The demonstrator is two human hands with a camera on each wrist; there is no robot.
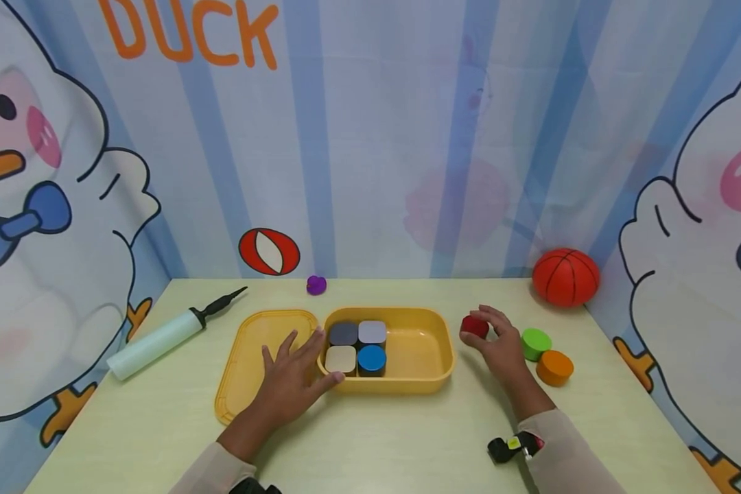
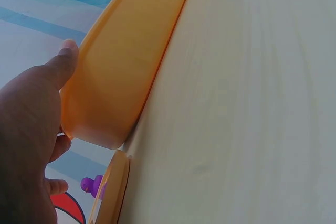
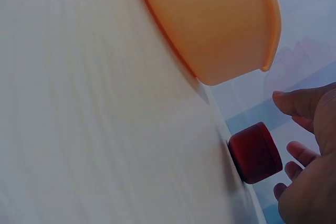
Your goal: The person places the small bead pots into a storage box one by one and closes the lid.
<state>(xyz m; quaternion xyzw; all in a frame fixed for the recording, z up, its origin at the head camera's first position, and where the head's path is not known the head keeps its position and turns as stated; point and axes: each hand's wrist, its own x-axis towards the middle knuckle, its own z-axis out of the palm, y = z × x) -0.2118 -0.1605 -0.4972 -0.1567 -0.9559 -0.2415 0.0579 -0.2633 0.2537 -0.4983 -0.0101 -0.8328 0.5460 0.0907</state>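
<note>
My left hand (image 1: 290,384) lies with spread fingers at the left end of a yellow box (image 1: 418,343), its thumb touching the front rim. Inside the box's left half sit a dark grey block (image 1: 344,333), a light grey block (image 1: 372,333), a cream block (image 1: 341,359) and a blue-topped block (image 1: 372,358). To the right of the box, a dark red round block (image 3: 254,153) stands on the table. Just above it hovers my right hand (image 1: 500,346), thumb and fingers parted around it; in the right wrist view they look apart from the block.
A yellow lid (image 1: 241,370) lies left of the box, with a pale green pump (image 1: 157,343) farther left. A purple piece (image 1: 316,285) sits behind. On the right are a green block (image 1: 536,343), an orange block (image 1: 555,368) and a red ball (image 1: 566,278).
</note>
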